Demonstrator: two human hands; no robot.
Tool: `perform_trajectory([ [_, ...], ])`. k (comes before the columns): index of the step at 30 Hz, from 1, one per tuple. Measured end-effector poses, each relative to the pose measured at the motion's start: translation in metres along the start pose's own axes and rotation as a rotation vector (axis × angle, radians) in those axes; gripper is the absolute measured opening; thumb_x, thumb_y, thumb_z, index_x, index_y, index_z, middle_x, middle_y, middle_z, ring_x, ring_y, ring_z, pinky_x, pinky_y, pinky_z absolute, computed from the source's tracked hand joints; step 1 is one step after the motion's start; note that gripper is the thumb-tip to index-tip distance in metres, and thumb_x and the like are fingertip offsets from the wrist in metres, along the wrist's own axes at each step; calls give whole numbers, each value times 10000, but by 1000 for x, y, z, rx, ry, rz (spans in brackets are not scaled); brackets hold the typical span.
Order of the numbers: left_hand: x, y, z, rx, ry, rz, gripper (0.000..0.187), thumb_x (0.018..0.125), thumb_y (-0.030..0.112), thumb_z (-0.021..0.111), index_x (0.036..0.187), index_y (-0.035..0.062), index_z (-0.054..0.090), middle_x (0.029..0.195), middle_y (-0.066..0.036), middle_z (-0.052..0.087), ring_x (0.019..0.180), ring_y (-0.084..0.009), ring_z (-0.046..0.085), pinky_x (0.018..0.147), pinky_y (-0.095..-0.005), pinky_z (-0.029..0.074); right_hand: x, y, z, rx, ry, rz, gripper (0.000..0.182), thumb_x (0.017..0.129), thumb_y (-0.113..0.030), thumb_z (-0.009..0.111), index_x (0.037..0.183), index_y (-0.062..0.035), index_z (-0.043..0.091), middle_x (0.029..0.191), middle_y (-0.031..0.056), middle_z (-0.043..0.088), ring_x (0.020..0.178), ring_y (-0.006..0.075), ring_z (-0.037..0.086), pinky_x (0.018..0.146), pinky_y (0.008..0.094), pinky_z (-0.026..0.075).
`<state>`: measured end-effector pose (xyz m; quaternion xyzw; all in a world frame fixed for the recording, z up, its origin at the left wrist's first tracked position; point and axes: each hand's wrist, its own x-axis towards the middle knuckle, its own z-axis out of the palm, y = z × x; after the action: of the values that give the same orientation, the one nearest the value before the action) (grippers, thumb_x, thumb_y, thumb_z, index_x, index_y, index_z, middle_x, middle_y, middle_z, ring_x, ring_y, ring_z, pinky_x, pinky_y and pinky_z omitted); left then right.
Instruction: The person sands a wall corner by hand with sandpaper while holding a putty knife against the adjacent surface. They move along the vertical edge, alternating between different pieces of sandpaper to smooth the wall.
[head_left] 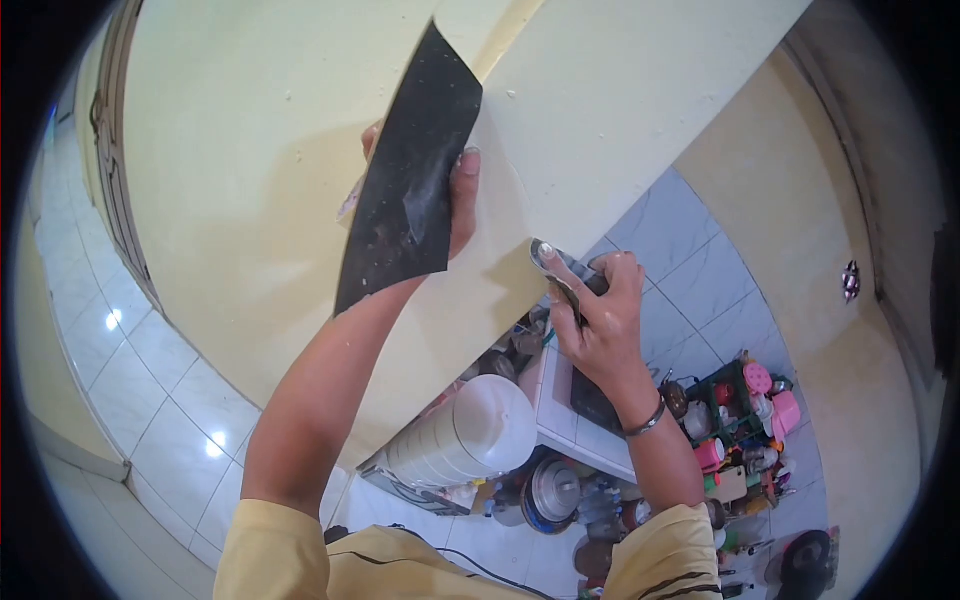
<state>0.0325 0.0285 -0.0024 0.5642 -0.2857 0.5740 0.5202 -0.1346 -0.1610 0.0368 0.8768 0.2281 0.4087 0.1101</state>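
A black, flat, stiff-looking sheet (415,170) with whitish smears and specks is held up in front of the cream wall by my left hand (463,200). The thumb shows at the sheet's right edge and a fingertip at its left; the rest of the fingers are behind it. My right hand (610,310) is closed around a putty knife (560,272), its index finger stretched along the tool. White paste sits near that fingertip and smears the fingers. The tool lies close to the wall's edge; whether it touches cannot be made out.
The cream wall (240,200) carries small raised specks and ends at a corner edge. Below are a white lidded bucket (495,425), metal pots (555,490), and a green crate (720,395) with pink kitchenware. White tiled floor (165,400) lies at left.
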Motion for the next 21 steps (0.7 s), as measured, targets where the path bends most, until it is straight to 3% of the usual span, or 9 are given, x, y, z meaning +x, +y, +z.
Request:
perform_trajectory([
  [6, 3, 5, 13, -120, 287, 52, 348, 954, 211, 640, 1250, 34, 594, 1171, -141, 589, 1088, -316, 491, 967, -443, 346, -11, 1, 4, 25, 14, 18, 517, 783, -134, 744, 1297, -188, 736, 834, 76, 454, 824, 264, 452, 744, 397, 319],
  [8, 3, 0, 7, -59, 207, 81, 351, 952, 205, 643, 1251, 29, 587, 1174, -144, 579, 1091, -316, 485, 963, -441, 348, -1, 1, 5, 23, 33, -4, 514, 782, -137, 745, 1294, -183, 738, 836, 77, 453, 830, 263, 453, 747, 395, 318],
  [10, -3, -1, -2, -26, -25, 12, 350, 937, 166, 640, 1253, 23, 587, 1179, -146, 572, 1085, -316, 486, 957, -442, 353, -10, 1, 0, 20, 7, 25, 511, 781, -134, 746, 1290, -181, 739, 841, 78, 451, 829, 263, 451, 749, 395, 317],
  [14, 2, -4, 13, -68, 267, 89, 371, 918, 138, 641, 1263, 14, 586, 1208, -153, 575, 1112, -331, 490, 976, -452, 352, -19, 1, -1, -11, -22, 51, 514, 777, -135, 749, 1289, -178, 737, 850, 84, 447, 828, 267, 447, 748, 397, 315],
  [18, -2, -8, 12, -23, 186, 124, 380, 928, 145, 648, 1277, 12, 582, 1272, -172, 566, 1163, -334, 485, 986, -458, 355, -10, 2, 3, 42, 29, 38, 519, 777, -137, 748, 1293, -182, 736, 853, 84, 449, 835, 268, 450, 747, 396, 314],
  [21, -2, -14, 19, -17, 240, 135, 382, 924, 151, 654, 1274, 13, 585, 1257, -175, 572, 1147, -340, 493, 984, -462, 359, -19, -3, 8, 52, 31, 67, 524, 782, -140, 743, 1304, -183, 730, 856, 87, 450, 841, 270, 452, 748, 396, 315],
])
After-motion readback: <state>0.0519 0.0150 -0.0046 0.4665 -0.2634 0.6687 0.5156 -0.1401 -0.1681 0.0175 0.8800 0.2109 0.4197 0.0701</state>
